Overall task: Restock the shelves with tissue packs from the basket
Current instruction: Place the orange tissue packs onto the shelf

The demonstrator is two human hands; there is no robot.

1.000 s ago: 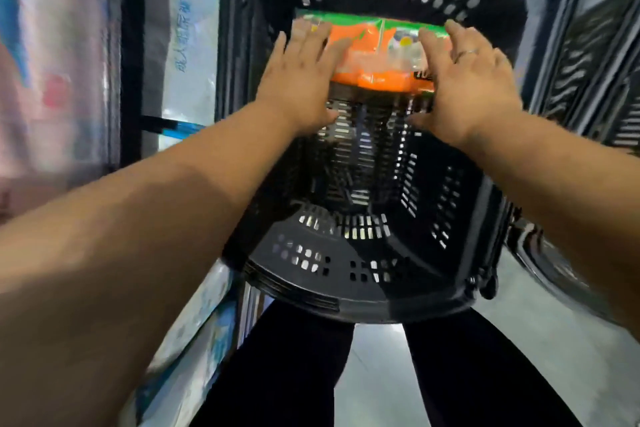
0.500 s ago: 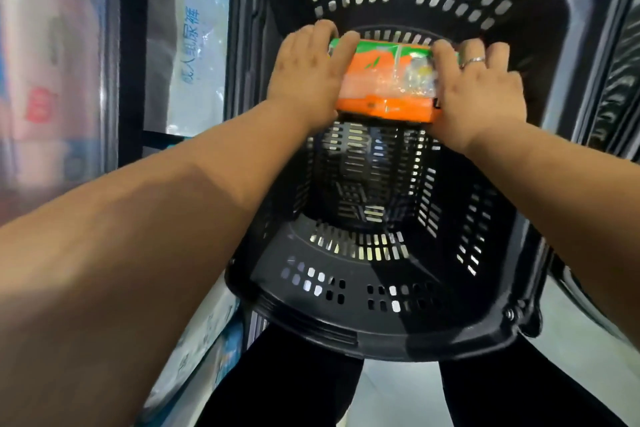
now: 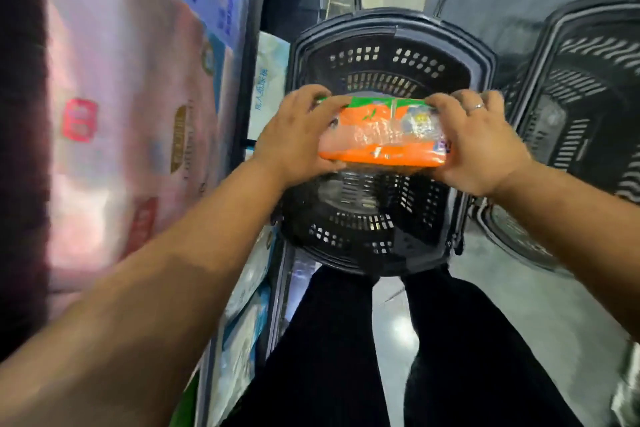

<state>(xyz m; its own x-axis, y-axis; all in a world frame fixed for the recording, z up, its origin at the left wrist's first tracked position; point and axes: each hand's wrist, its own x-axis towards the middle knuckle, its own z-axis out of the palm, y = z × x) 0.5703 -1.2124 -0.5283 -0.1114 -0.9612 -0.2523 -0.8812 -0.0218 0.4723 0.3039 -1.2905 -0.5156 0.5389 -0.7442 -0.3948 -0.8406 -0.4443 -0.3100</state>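
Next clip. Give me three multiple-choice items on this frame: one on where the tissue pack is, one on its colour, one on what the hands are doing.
1. Where is the tissue pack relative to the black basket?
A. lying on its floor
B. held over its opening
C. beside it on the ground

2. What is the pack's main colour?
A. blue
B. white
C. orange with a green edge

3. What are the hands doing?
A. the left hand and right hand each grip one end of the pack
B. only one holds it
C. both hang empty

Key: 1 B, the slotted floor shows below the pack. 2 C, the wrap is orange with a green far edge. 3 A, fingers curl round both ends.
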